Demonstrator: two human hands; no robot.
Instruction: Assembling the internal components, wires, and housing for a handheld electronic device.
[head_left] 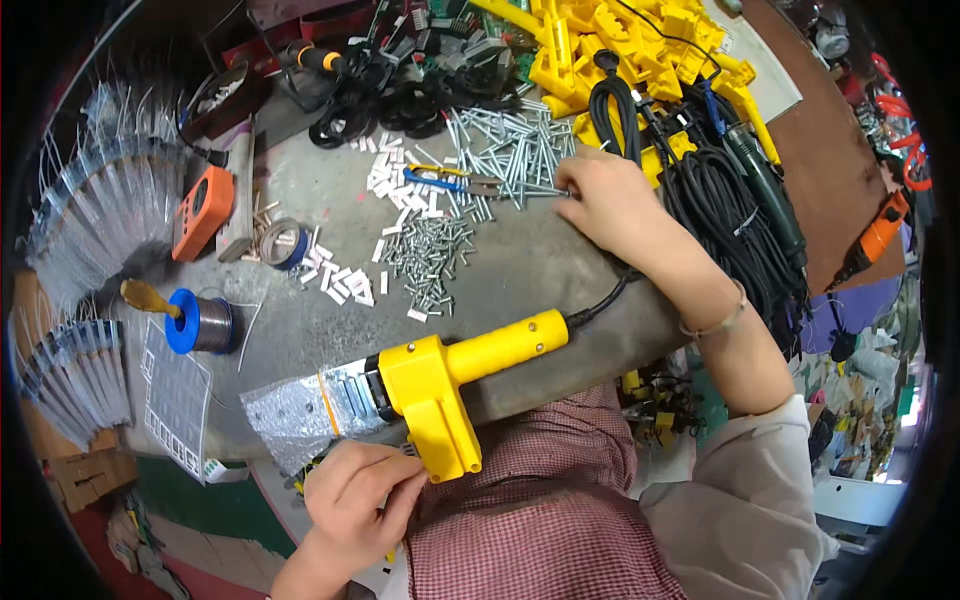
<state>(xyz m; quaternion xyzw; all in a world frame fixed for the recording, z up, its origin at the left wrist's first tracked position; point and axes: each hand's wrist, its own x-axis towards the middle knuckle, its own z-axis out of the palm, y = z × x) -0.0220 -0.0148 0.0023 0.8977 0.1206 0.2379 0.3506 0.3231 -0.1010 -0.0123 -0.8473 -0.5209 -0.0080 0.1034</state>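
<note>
At the table's (530, 265) near edge, a person's left hand (360, 500) pinches the lower corner of a yellow tool (435, 390) that juts over that edge, bubble-wrapped end leftward, handle and black cord (603, 299) rightward. Farther in, short screws (428, 260) lie heaped mid-table. Beyond them, the right hand (608, 198) has its fingers bent at a pile of long screws (540, 140); whether it grips one cannot be told. Pliers (438, 181) lie just left. Yellow plastic parts (610, 45) fill the far edge.
</note>
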